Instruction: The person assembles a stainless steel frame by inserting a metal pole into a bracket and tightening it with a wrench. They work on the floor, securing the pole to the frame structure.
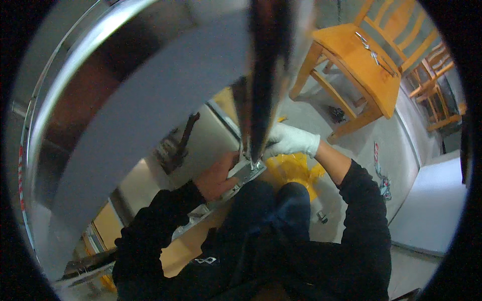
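My left hand [219, 178], bare, is closed round the end of a silver-grey metal bracket [246, 174] just in front of my knees. Its thumb presses on the near edge of the metal. On the right, my right hand [291, 140] wears a white knit glove and is closed beside the same bracket. The dark shiny metal edge [266, 75] running down from the top hides its fingertips, so what they grip cannot be made out. The bracket sits at the lower end of that edge. A large grey panel [150, 85] with a bright curved rim fills the upper left, close to me.
A wooden chair [346, 60] at the upper right has metal hand tools [369, 49] on its seat. Crumpled yellow sheeting [296, 173] lies on the floor by my knees. A red-handled tool [376, 155], a small metal part [322, 216] and a white panel [429, 200] are at right.
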`<move>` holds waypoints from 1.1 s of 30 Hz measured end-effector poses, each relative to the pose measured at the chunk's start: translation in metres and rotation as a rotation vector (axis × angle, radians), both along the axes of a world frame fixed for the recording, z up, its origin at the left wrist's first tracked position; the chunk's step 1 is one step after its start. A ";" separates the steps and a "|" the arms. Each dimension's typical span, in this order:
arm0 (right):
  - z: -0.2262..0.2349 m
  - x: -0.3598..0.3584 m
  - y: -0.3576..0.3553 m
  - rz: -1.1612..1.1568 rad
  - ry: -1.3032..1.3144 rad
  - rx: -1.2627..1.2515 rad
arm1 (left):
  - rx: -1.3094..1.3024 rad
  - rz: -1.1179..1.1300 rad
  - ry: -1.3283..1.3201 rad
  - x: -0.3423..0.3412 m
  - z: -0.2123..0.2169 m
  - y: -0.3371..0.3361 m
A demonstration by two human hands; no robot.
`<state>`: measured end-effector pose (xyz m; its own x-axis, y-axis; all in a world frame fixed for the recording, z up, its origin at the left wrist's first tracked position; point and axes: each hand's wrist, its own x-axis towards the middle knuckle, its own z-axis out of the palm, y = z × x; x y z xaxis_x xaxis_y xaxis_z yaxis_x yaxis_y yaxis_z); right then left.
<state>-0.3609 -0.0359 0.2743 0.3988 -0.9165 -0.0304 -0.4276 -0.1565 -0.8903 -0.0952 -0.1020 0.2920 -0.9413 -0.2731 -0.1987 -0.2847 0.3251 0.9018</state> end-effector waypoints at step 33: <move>0.045 0.077 0.053 -0.595 0.563 -0.037 | 0.075 0.092 0.060 -0.005 -0.002 0.014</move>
<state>-0.2837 0.0167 0.3189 -0.2205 -0.9743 -0.0466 -0.8295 0.2124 -0.5165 -0.1004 -0.0883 0.2901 -0.9236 -0.3455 -0.1663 -0.2555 0.2313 0.9387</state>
